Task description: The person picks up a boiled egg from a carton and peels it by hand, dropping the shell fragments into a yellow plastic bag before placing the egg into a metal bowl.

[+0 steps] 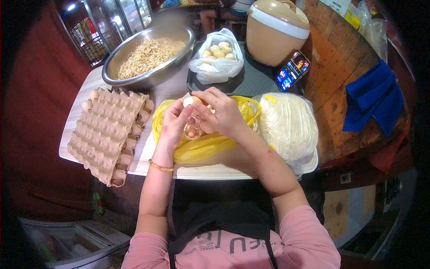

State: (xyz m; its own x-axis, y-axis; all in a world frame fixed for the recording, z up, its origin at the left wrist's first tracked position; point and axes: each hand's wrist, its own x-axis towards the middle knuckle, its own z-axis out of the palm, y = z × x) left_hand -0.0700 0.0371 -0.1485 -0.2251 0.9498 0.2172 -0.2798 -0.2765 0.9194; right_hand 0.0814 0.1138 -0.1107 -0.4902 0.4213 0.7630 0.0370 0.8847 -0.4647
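Note:
Both hands meet over a yellow plastic bag (pixel 201 152) near the front of the table. Between the fingers is an egg (pixel 190 101), white on one part and brown on another, as if partly shelled. My left hand (pixel 175 119) grips its left side, fingers curled. My right hand (pixel 220 112) bends over it from the right, fingertips against the egg. Below, the open bag holds broken eggshells (pixel 192 133), partly hidden by my hands. Beyond them, a white plastic bag (pixel 215 77) holds several pale eggs (pixel 219 51) on a dark tray (pixel 255 83).
Stacked egg cartons (pixel 101 134) lie at left, with two eggs at their far corner. A steel bowl (pixel 168 67) of shredded food stands behind. At right are a stuffed clear bag (pixel 289 130), a propped phone (pixel 293 71), a tan cooler (pixel 275 42) and a blue cloth (pixel 374 98).

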